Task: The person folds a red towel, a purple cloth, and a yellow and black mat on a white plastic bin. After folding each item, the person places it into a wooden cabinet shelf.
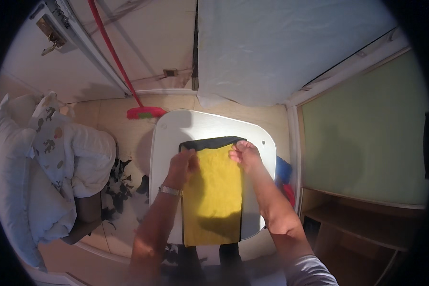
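Note:
A long rectangle of yellow fabric lies flat on a small white table, over a black fabric that shows as a band along the far end and thin strips down the sides. My right hand pinches the far right corner where yellow and black meet. At the far left corner, my left hand, with a metal watch band at the wrist, has its fingers closed on the fabric edge; its fingertips are partly hidden. Shadows of my arms fall across the yellow.
A red broom leans beyond the table's far left. White bedding is piled at the left, with dark scraps strewn on the floor beside it. Wooden shelving stands at the right, and blue and red things sit by the table's right side.

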Demonstrator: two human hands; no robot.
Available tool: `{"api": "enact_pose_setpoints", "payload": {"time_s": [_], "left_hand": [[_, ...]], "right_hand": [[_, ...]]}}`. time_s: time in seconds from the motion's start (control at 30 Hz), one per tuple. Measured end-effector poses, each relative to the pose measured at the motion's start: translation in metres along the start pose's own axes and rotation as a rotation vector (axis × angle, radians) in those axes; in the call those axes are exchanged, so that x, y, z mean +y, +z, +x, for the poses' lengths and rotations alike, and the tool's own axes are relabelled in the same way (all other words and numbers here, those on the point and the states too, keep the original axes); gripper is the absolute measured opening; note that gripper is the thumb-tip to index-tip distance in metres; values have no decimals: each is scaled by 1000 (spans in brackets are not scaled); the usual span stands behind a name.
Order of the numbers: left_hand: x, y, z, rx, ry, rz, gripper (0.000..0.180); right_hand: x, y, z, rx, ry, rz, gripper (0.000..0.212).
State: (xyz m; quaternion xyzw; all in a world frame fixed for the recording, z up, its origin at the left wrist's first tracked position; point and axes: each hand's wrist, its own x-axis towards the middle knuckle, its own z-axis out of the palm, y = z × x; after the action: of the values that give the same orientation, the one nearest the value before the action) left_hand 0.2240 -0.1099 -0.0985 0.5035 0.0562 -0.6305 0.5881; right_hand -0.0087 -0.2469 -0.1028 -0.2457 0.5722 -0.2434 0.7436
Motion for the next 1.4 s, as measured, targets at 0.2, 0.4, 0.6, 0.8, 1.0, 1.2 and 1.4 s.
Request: {"api": "enact_pose_setpoints", "payload": {"time_s": [0.2,0.4,0.6,0.8,1.0,1.2,1.4], "left_hand": [[30,-2,26,-236,127,-124,11],[10,-22,-57,193,299,158,32],[-94,-155,-186,401,384,659,23],[-222,-272,-276,650,487,1183,39],[-202,-176,-283,324,-70,195,53],[-223,-181,-279,117,-304,177,47],[-220,-168,-288,116,-312,386,42]], "right_hand": [[-15,18,-8,26,-110,34,36],[20,-4,-69,142,-202,-86,27],[140,-119,-191,255,-327,-368,14],[276,-183,-296,411,18,-232,27],[300,-167,-302,134,138,-75,47],[283,-149,-294,90,416,-78,30],[304,-162,-302,-18,154,-454,19]]}}
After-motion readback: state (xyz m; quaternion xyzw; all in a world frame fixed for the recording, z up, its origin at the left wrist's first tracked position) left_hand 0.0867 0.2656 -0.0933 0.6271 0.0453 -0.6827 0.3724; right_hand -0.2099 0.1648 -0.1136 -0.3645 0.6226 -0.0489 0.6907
